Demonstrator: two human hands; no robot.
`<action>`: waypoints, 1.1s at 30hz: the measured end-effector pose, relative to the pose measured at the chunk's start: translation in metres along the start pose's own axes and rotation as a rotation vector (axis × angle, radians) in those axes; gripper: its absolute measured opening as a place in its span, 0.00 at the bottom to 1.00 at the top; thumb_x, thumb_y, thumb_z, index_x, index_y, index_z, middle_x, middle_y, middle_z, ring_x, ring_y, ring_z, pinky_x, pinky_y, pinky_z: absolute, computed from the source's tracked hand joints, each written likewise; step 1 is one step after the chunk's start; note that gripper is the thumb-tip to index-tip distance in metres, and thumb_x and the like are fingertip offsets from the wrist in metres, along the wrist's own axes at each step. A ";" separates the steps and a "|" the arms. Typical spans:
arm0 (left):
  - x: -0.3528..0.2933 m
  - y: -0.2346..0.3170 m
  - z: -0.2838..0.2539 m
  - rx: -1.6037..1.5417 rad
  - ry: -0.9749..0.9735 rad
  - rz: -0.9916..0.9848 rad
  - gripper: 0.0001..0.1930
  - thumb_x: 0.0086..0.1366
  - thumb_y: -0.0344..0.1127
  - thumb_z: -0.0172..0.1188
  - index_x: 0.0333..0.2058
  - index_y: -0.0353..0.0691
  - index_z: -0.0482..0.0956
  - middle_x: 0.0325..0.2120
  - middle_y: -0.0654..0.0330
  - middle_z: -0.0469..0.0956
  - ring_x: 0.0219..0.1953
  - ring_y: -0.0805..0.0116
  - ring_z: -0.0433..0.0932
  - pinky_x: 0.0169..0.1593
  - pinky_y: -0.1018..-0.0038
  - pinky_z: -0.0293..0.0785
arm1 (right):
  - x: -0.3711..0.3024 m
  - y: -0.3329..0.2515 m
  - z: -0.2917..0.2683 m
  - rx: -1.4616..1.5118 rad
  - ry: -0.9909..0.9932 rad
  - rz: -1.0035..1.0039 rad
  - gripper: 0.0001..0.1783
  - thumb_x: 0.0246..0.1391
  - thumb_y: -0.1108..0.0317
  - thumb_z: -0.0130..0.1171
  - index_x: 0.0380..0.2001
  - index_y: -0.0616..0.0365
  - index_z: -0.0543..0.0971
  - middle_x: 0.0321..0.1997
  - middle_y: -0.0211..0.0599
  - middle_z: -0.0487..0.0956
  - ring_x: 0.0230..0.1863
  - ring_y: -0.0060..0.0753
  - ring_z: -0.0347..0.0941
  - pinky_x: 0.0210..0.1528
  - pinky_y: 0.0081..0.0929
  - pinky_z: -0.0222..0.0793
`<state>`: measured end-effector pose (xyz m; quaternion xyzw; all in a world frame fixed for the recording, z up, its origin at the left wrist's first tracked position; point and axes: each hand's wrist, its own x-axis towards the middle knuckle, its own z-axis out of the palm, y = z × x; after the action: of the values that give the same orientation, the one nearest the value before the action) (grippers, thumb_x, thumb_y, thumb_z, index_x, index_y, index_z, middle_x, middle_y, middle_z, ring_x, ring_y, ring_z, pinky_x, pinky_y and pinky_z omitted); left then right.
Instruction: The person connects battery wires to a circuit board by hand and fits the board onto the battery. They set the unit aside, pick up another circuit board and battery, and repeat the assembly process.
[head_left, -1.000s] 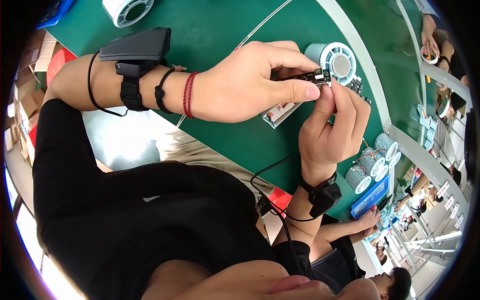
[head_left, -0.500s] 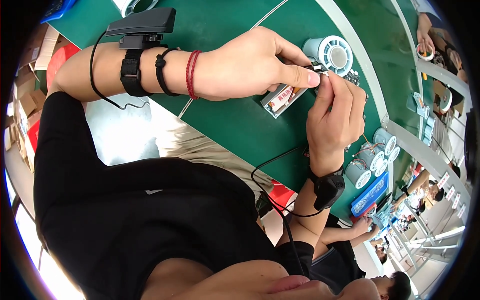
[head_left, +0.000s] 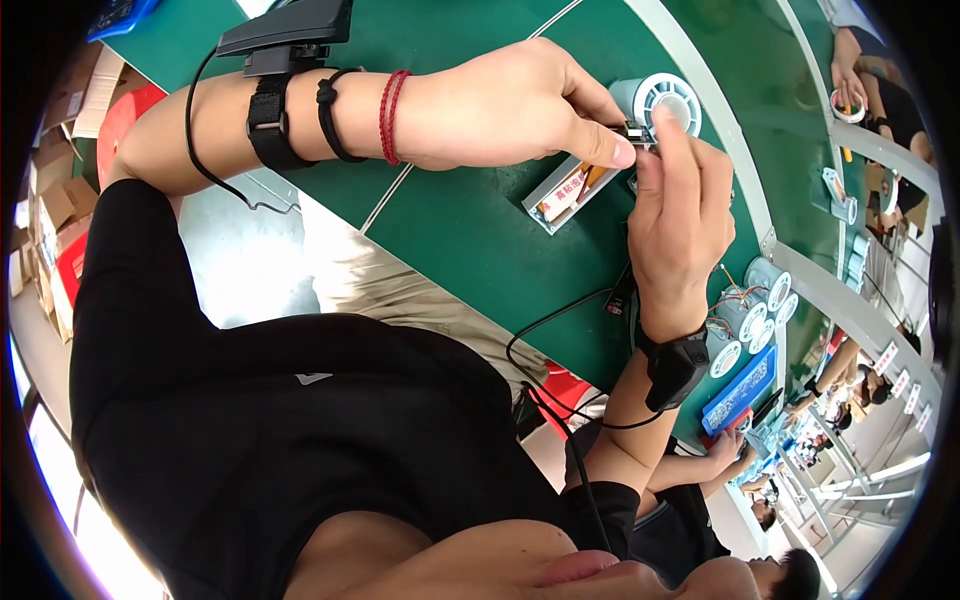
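Note:
My left hand (head_left: 530,110) reaches in from the left, thumb and fingers closed in a pinch on a small circuit board (head_left: 637,134) with a pale metallic part on it. At its right end, the thumb and fingers of my right hand (head_left: 685,205) also close on the board; their tips hide part of it. Directly below the hands lies a narrow grey open housing (head_left: 545,214) containing a white packet (head_left: 565,197) with red print and an orange lead. Just behind my fingers stands a pale blue cylinder (head_left: 632,95) with a spoked end face.
Several pale blue cylinders with thin wires (head_left: 742,318) stand on the green table (head_left: 470,245) to the right, beside a blue tray (head_left: 738,390). A black cable (head_left: 560,318) crosses the table edge. A co-worker's hand (head_left: 728,452) is at the lower right; another person's hand (head_left: 850,82) is across the frame.
My right hand and forearm have shifted slightly right, and its index finger is raised higher, in front of the spoked cylinder. My left hand has moved slightly upward in view, still pinching the board.

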<state>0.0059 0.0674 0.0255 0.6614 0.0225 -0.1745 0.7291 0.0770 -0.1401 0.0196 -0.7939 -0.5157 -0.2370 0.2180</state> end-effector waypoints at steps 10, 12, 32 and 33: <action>0.008 -0.016 -0.002 0.005 -0.037 0.091 0.19 0.71 0.39 0.63 0.52 0.30 0.81 0.31 0.66 0.77 0.26 0.82 0.66 0.28 0.79 0.61 | 0.007 -0.006 -0.022 0.169 -0.101 -0.045 0.15 0.48 0.78 0.70 0.41 0.58 0.84 0.39 0.36 0.79 0.32 0.35 0.79 0.32 0.28 0.76; 0.008 -0.027 0.004 -0.019 0.047 0.244 0.18 0.73 0.37 0.61 0.54 0.30 0.79 0.37 0.64 0.77 0.31 0.79 0.71 0.35 0.79 0.68 | 0.003 -0.025 -0.030 0.336 -0.146 0.110 0.13 0.52 0.79 0.68 0.41 0.57 0.84 0.42 0.38 0.79 0.35 0.38 0.80 0.35 0.29 0.76; 0.008 -0.029 -0.003 0.532 0.132 0.696 0.21 0.69 0.32 0.63 0.59 0.34 0.77 0.44 0.56 0.75 0.45 0.64 0.75 0.50 0.71 0.72 | -0.005 -0.023 -0.017 0.885 0.112 0.759 0.10 0.59 0.80 0.65 0.44 0.67 0.82 0.41 0.35 0.81 0.37 0.21 0.78 0.38 0.17 0.76; 0.008 -0.029 -0.003 0.532 0.130 0.695 0.21 0.69 0.32 0.63 0.59 0.34 0.77 0.44 0.56 0.75 0.45 0.64 0.75 0.50 0.71 0.72 | -0.005 -0.022 -0.016 0.885 0.113 0.761 0.10 0.59 0.80 0.65 0.44 0.67 0.82 0.41 0.35 0.81 0.37 0.21 0.78 0.38 0.17 0.76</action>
<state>0.0057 0.0662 -0.0051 0.8040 -0.2011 0.1234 0.5458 0.0522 -0.1452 0.0315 -0.7428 -0.2321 0.0537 0.6257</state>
